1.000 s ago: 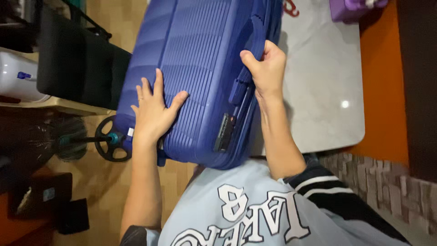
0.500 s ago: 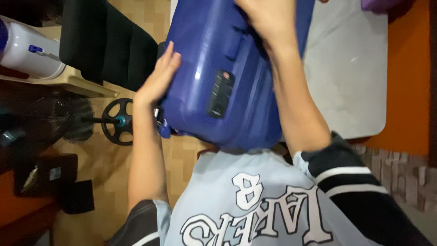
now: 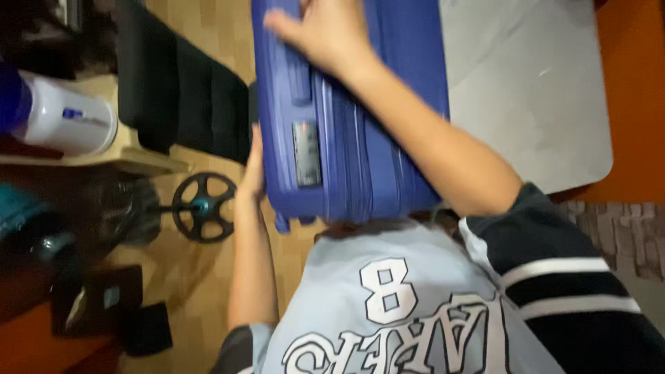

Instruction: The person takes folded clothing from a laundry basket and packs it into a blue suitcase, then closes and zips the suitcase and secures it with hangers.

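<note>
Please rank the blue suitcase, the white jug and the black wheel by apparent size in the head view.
1. Blue suitcase, by far the largest, though nearest the camera.
2. White jug.
3. Black wheel; it looks about the jug's size, so that order is unsure.

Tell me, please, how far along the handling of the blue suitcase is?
Done: the blue suitcase is up on its edge at the grey table, lock side facing the camera. In hand: the right hand lies on it and the left hand braces its lower side. Left: neither hand has let go yet.
</note>
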